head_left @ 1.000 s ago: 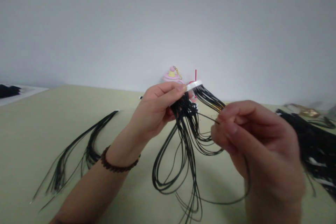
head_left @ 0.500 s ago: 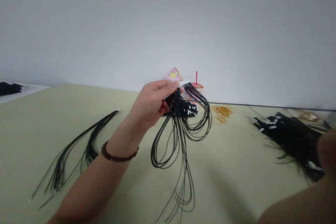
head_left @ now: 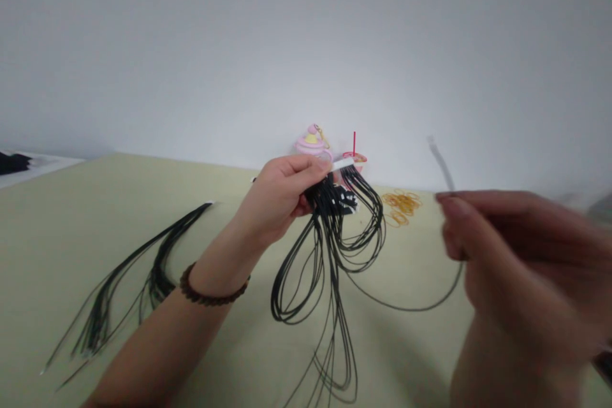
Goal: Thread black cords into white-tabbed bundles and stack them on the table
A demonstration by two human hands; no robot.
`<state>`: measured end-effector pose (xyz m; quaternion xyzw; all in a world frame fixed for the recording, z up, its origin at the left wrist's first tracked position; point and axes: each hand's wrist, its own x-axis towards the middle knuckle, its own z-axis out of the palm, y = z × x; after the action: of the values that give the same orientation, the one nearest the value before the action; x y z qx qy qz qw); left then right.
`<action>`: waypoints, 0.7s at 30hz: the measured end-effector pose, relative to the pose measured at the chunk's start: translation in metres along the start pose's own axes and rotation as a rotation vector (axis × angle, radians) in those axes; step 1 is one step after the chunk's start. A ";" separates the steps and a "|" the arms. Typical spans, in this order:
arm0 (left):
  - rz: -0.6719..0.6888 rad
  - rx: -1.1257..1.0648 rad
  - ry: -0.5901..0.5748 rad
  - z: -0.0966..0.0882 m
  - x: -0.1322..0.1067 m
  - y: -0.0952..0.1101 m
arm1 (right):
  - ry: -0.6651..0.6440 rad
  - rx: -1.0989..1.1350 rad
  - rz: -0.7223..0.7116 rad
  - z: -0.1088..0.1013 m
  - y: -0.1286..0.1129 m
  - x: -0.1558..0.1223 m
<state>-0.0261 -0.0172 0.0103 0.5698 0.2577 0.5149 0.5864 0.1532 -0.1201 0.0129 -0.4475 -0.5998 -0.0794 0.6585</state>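
My left hand (head_left: 291,188), with a dark beaded bracelet on its wrist, pinches a white connector (head_left: 343,164) near the middle of the view. From it hangs a bundle of thin black wires (head_left: 329,223) in several loops, the lowest dangling over the table. At the right, my right hand (head_left: 516,268) is closed, thumb against forefinger, on a single black wire (head_left: 406,310). A short end of that wire points up past the fingertips, and its tip is blurred. The rest of it curves down and left to the bundle.
A second bunch of black wires (head_left: 162,255) lies at the left on the pale table (head_left: 229,357). Yellow rubber bands (head_left: 404,204), a pink and yellow trinket (head_left: 312,140) and a pink cup with a red straw (head_left: 354,143) sit near the wall.
My right hand has come in from the right edge, away from the pile of black wires there, with a wire in its fingers. My left hand keeps its hold, slightly lower.
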 end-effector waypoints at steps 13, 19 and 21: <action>0.023 0.029 0.030 0.007 -0.005 0.001 | -0.130 -0.220 -0.255 0.050 0.002 -0.014; 0.048 0.050 0.074 0.008 -0.006 0.002 | -0.132 -0.260 -0.276 0.052 0.001 -0.014; 0.050 0.052 0.081 0.008 -0.007 0.001 | -0.135 -0.275 -0.282 0.053 0.000 -0.014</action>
<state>-0.0211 -0.0268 0.0114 0.5699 0.2803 0.5451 0.5473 0.1111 -0.0898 -0.0059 -0.4491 -0.6827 -0.2216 0.5321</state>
